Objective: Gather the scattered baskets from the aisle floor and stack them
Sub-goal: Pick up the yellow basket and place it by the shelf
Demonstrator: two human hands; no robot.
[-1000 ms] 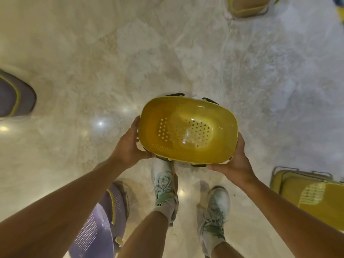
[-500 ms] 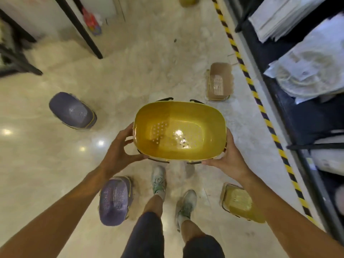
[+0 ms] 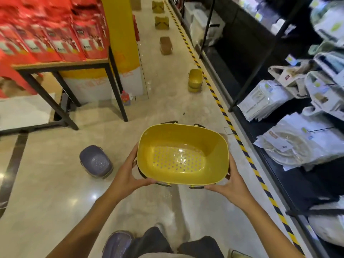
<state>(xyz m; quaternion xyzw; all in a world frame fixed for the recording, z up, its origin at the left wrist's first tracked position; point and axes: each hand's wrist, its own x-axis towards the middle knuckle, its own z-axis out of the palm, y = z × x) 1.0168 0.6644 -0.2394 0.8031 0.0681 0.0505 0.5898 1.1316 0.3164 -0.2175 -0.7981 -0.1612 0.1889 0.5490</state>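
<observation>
Head view: the left hand (image 3: 128, 175) and right hand (image 3: 230, 183) clasp a yellow basket (image 3: 183, 154) by its two short ends, holding it upright and level above the floor (image 3: 55, 183), its open mouth facing up. Fingers curl round the rim and underside on each side; the basket is empty and nothing is nested in it.

The gathering looks barely begun. An upturned purple basket (image 3: 95, 161) lies on the floor just to the left, and a second purple one (image 3: 117, 244) shows at the bottom edge by the person's legs. Farther up the aisle a yellow basket (image 3: 195, 80) sits beside the striped floor tape (image 3: 219, 107), and beyond it a brown one (image 3: 166, 45) and more, too blurred to count. No stack is in view, so my guess is that the held basket will be its base or must be carried to one out of frame. Nearly all the baskets remain to be picked up.
</observation>
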